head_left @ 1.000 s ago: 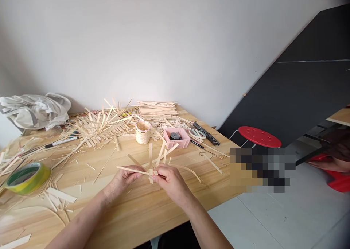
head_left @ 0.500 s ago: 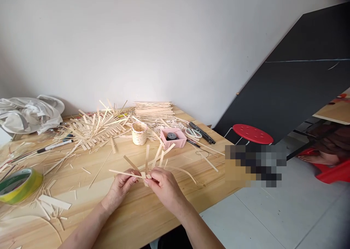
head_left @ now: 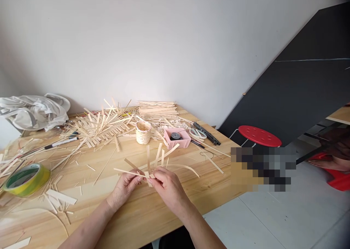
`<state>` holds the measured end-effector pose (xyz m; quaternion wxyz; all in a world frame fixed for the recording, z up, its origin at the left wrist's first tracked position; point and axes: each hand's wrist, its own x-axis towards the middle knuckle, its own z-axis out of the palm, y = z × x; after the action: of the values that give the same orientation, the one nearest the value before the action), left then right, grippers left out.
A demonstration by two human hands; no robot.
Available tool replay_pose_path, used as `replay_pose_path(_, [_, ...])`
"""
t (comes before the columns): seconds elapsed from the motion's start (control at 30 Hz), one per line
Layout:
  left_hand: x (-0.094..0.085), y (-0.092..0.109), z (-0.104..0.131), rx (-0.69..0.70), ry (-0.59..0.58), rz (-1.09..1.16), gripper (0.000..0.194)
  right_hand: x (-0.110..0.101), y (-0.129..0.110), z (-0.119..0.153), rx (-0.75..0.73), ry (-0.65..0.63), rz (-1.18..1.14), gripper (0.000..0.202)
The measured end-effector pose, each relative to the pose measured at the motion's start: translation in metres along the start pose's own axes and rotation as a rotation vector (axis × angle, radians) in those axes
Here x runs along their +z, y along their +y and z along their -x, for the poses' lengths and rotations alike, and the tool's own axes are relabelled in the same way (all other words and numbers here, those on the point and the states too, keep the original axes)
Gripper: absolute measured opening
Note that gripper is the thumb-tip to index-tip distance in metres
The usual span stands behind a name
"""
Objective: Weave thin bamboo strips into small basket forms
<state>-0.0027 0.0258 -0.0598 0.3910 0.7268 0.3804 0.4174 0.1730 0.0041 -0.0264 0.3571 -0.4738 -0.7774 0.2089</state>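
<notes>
Above the front part of the table, my left hand (head_left: pixel 126 186) and my right hand (head_left: pixel 166 183) hold one small piece of woven bamboo strips (head_left: pixel 147 175) between them. Its flat, pale strips fan out upward and to both sides. My left fingers pinch it at the left, close to a long strip that points left. On the right, my thumb and fingers are closed on its woven part. The fingers hide much of the weave. Beyond the hands stand a small woven cup (head_left: pixel 143 136) and a pink plastic box (head_left: pixel 182 142) with a dark spool inside.
Loose strips (head_left: pixel 101 128) and a stacked bundle (head_left: pixel 158 109) lie at the back. A tape roll (head_left: pixel 26 192) and a marker (head_left: pixel 61 142) are at left. White-handled scissors (head_left: pixel 198 133) and a black tool (head_left: pixel 207 133) lie right. A red stool (head_left: pixel 259 135) stands past the table edge.
The whole view has shifted, so the table and things on it appear slightly farther right. Both hands keep their hold on the woven piece, with little change in its shape.
</notes>
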Motion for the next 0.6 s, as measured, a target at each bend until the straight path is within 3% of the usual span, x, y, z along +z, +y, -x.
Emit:
replay_pose_path(0.3, [-0.0017, -0.0056, 0.0016, 0.076, -0.009, -0.043, 0.025, 0.002, 0.0028, 0.0025, -0.022, 0.017, 0.03, 0.026])
replay_pose_path(0.6, [-0.0049, -0.0055, 0.0041, 0.076, 0.015, -0.162, 0.023, 0.0035, -0.0003, 0.0028, -0.008, -0.028, 0.025, 0.015])
